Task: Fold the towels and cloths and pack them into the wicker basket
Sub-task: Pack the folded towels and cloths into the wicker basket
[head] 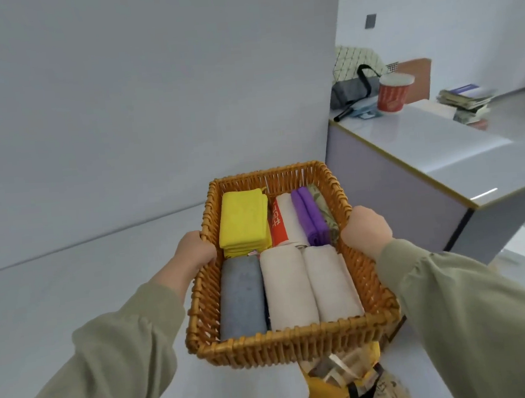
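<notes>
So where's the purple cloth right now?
Head view: the purple cloth sits far right in the basket, between a white towel and a green cloth.

Likely office or plain workroom, bare white walls (147, 81), glossy white table (442, 149) with gold edge, stack of books (465, 104) on it, red paper tub (393, 91), grey bag (353, 90), dark wall switch (370, 21), could also be a home.

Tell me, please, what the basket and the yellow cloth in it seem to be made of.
The wicker basket looks like woven rattan or cane, glossy amber: wrapped strands show along its rim. The yellow cloth seems matt, fuzzy microfibre or terry.
</notes>
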Demonstrator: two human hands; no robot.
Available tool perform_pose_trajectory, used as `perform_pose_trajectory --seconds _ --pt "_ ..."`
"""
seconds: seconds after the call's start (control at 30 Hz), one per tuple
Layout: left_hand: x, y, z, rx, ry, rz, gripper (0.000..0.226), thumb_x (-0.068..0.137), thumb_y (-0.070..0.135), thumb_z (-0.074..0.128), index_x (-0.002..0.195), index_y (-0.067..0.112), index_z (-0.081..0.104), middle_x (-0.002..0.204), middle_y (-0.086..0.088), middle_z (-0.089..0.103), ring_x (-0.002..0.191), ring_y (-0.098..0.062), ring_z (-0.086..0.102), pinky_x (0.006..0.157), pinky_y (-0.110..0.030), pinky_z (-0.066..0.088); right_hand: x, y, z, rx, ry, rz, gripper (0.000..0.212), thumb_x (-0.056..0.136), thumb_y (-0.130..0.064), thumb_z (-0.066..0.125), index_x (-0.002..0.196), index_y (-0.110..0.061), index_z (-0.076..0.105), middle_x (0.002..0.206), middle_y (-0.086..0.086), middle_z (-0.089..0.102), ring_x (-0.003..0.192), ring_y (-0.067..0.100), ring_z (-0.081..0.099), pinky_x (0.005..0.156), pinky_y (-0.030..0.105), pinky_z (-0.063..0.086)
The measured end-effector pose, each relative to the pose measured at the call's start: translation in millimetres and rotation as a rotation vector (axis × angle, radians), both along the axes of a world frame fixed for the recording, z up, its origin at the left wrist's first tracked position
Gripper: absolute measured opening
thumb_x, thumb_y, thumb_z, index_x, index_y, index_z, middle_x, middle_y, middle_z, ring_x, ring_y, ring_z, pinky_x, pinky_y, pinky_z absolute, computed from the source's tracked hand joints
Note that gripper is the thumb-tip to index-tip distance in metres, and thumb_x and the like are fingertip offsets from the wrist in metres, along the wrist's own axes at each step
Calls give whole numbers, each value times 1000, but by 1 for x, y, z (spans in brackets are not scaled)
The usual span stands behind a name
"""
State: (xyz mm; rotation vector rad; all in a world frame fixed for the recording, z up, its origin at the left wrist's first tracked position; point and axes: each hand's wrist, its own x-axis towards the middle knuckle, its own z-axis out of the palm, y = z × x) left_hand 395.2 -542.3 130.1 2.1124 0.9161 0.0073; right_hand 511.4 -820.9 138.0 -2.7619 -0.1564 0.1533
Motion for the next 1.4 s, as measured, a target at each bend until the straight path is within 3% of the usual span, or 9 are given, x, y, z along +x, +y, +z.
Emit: perform_pose_trajectory --seconds 0.33,0.47,0.6,0.73,0.9,1.1,1.27,1.37,1.4 --pt "136 -41 75 42 -128 1 19 66 -17 56 71 1 55 75 -15 56 73 -30 56 68 -34 50 141 -42 71 40 -59 27 17 85 -12 52 101 -6 54 94 9 56 85 30 56 68 32 45" --pt "170 -61 96 39 -125 33 20 65 -17 57 66 2 52 78 -17 56 74 -33 58 63 -32 50 184 -58 90 42 -81 83 28 89 -13 52 116 -4 54 111 13 59 103 30 59 78 33 47" --pt "212 -97 109 28 -147 75 18 64 -17 59 75 -3 58 90 -23 61 85 -39 62 75 -41 55 239 -94 104 43 -84 139 30 91 -14 50 119 -5 53 115 13 59 106 29 58 83 33 48" --pt "250 -152 114 7 -161 119 28 65 -17 60 91 -7 61 95 -23 61 88 -39 61 75 -40 55 290 -141 115 53 -126 188 15 89 -10 51 102 -3 55 94 9 56 97 30 62 80 33 51" --pt "301 -237 129 6 -166 157 19 68 -16 60 78 -1 55 88 -18 57 83 -35 59 70 -36 53 367 -209 126 31 -142 230 18 72 -17 52 85 -7 58 91 11 60 89 32 60 78 38 53" --pt "363 -317 134 30 -119 171 17 72 -10 62 78 2 52 81 -12 51 79 -30 56 64 -32 48 430 -276 136 -29 -201 235 11 85 -12 54 94 -9 57 91 9 60 90 28 62 81 42 56" --pt "402 -365 115 106 -189 142 31 78 -4 52 60 15 34 64 -4 41 58 -19 41 52 -27 31 460 -314 110 -174 -264 190 33 90 -16 53 122 -8 55 110 11 62 98 29 62 80 37 54" --pt "409 -392 96 121 -250 99 9 83 9 51 88 16 53 79 0 54 77 -23 54 64 -28 40 469 -328 91 -183 -277 174 31 93 -13 49 124 -6 48 110 11 62 101 30 62 81 37 52" --pt "410 -396 91 86 -275 108 27 85 13 52 111 19 54 93 2 57 93 -25 57 75 -30 44 470 -330 88 -170 -252 175 32 93 -13 48 124 -5 47 112 12 61 102 30 61 81 37 50"
